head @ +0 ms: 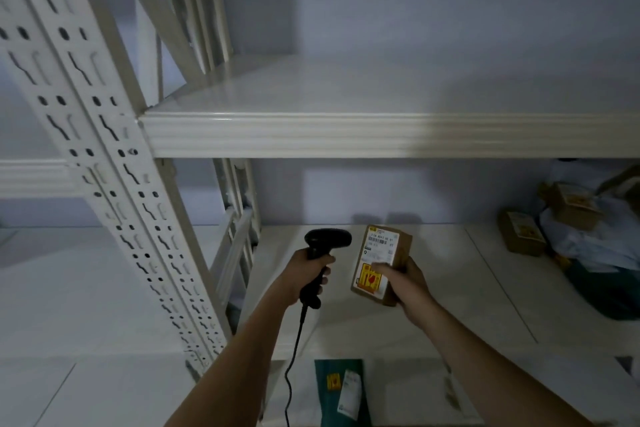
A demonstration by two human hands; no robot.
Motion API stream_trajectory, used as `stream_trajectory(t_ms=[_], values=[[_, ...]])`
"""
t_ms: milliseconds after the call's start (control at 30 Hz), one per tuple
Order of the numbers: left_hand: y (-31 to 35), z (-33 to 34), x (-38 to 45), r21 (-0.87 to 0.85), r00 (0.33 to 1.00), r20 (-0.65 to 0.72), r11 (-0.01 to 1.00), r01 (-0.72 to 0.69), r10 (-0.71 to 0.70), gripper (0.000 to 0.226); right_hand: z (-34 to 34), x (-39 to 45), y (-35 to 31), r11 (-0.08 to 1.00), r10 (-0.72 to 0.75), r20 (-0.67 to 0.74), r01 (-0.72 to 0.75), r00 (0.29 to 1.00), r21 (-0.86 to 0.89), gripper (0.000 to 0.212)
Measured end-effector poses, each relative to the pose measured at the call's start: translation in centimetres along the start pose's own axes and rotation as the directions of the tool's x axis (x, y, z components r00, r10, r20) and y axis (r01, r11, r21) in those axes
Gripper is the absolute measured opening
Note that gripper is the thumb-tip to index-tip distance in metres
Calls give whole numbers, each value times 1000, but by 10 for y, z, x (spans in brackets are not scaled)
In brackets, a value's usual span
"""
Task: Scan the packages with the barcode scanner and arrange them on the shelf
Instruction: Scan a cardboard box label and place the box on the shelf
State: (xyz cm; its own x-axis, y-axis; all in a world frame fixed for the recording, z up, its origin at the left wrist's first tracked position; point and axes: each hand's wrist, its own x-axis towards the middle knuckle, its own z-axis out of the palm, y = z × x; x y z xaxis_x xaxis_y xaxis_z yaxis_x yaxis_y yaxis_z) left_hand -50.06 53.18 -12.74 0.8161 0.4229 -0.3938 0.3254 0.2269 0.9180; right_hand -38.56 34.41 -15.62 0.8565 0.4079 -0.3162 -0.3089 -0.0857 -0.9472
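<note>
The cardboard package [381,265] is a small brown rectangular box, matte, with crisp edges; its upturned face carries one white label printed with a barcode and, below that, one yellow sticker with a red mark. It is held in the air in front of the lower part of the shelf, tilted with its top end leaning away. The right hand [408,282] has its grip closed round the box's lower right side, thumb across the labelled face and fingers wrapped behind. Just to its left, apart from it, is the barcode scanner [320,262], one black pistol-shaped piece of smooth plastic with a rounded head turned toward the box; the left hand [304,274] has its grip wrapped tightly round the handle. A thin black cable [294,350] hangs from the handle's base. The shelf [346,135] is pale painted metal, with a ribbed, rounded front lip and a perforated upright [104,163] punched with rows of holes and slots. Under the arms lies one flat dark green mailer [343,392] with a white label and a small yellow sticker. At the right edge, two more brown boxes [523,232] sit beside soft, crumpled light blue bags [595,239].
</note>
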Motion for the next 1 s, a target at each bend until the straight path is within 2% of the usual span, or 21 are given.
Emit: stream_trajectory(t_ms=[200,333,500,1000], values=[[20,25,-15,68,991,-71,992,-105,110,11,-3,-7,-9,990,-115,-62,109,991,-92,44],[27,39,-22,116,989,-66,986,-121,129,13,-7,-3,-14,984,-154,-107,142,982,-110,49],[34,51,-30,132,986,-65,981,-145,154,13,-8,-4,-15,976,-202,-98,193,974,-98,48],[32,59,-29,157,986,-96,980,-120,136,10,-12,2,-17,979,-196,-63,191,979,-78,47]])
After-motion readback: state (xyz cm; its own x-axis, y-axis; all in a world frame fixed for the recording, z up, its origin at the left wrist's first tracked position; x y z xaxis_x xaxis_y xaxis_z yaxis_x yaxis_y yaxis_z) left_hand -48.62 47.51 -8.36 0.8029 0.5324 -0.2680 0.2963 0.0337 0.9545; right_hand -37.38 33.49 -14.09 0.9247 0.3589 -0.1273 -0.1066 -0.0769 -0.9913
